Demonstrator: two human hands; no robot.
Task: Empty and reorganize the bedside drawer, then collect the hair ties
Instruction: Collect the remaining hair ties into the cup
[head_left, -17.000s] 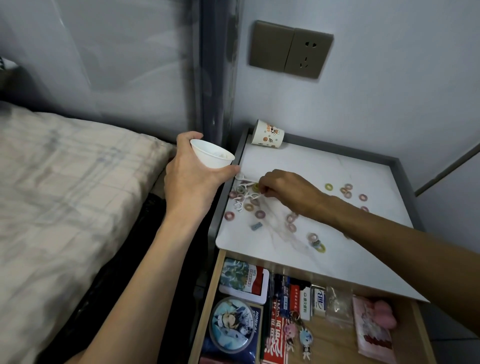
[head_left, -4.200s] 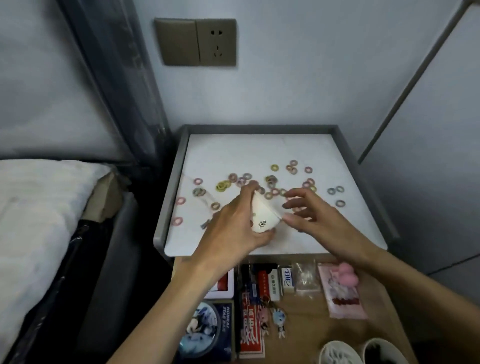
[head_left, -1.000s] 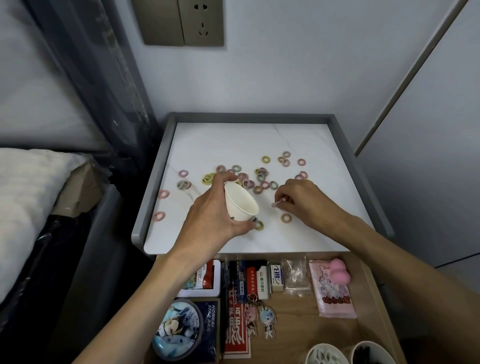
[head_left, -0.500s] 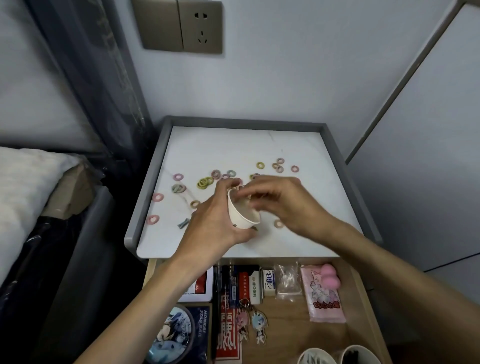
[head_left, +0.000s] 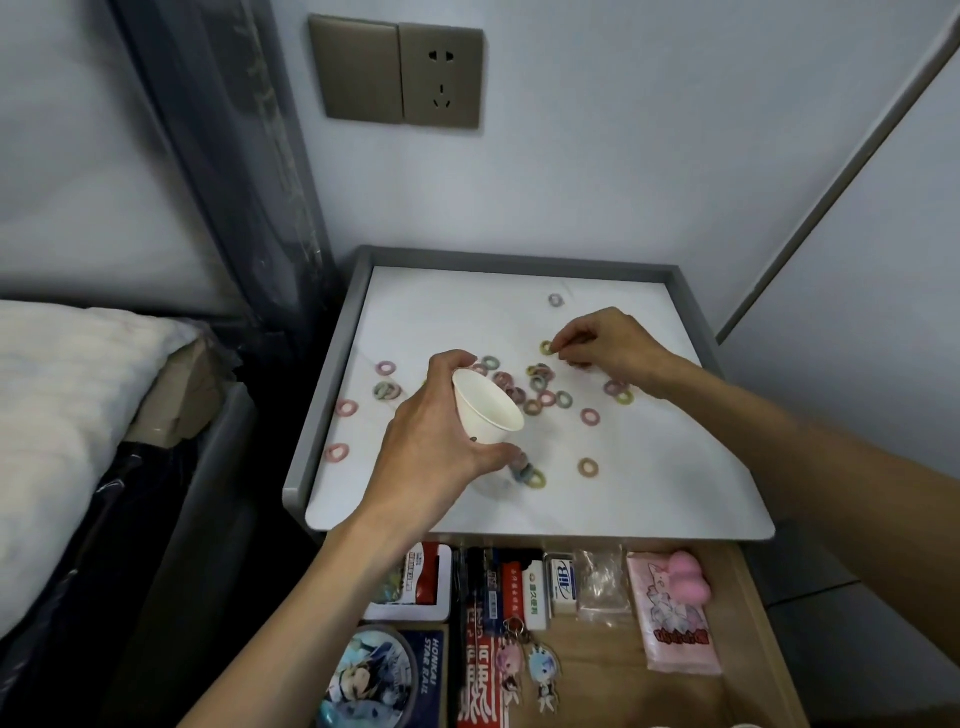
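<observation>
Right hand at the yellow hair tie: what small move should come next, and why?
Probably pinch the yellow hair tie, lift it and drop it into the paper cup. The right hand has its fingertips at that tie, the left hand holds the cup tilted toward it, and other hair ties lie loose on the nightstand.

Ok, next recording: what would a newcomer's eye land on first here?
The scatter of small coloured hair ties across the white nightstand top stands out first. Over its front half the left hand holds a white paper cup tilted, while the right hand reaches curled fingers to a yellowish tie further back. Below, the open drawer shows items lined up in rows.
</observation>
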